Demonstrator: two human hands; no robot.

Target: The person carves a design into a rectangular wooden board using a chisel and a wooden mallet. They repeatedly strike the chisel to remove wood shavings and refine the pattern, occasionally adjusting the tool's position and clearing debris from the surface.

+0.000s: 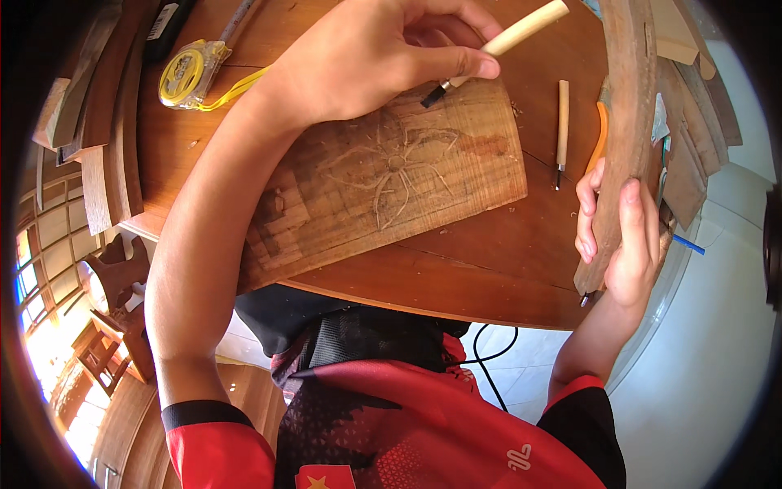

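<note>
My left hand (383,61) is closed round a wood carving chisel with a pale wooden handle (533,26). Its dark blade points down over the far edge of a flat wooden board (326,232), whose face bears a carved flower with long petals. My right hand (623,236) grips the near end of a long brown wooden bar (623,98) along the table's right side. A small metal tip (585,299) pokes out by the bar's near end; what it belongs to is hidden. Between board and bar lies a second slim carving tool (563,122).
A yellow tape measure (183,75) lies at the far left of the round wooden table (432,281), beside stacked wooden strips (122,122). An orange handle (600,134) shows beside the bar. More wood pieces (684,155) and a blue stick (689,244) sit at the right edge.
</note>
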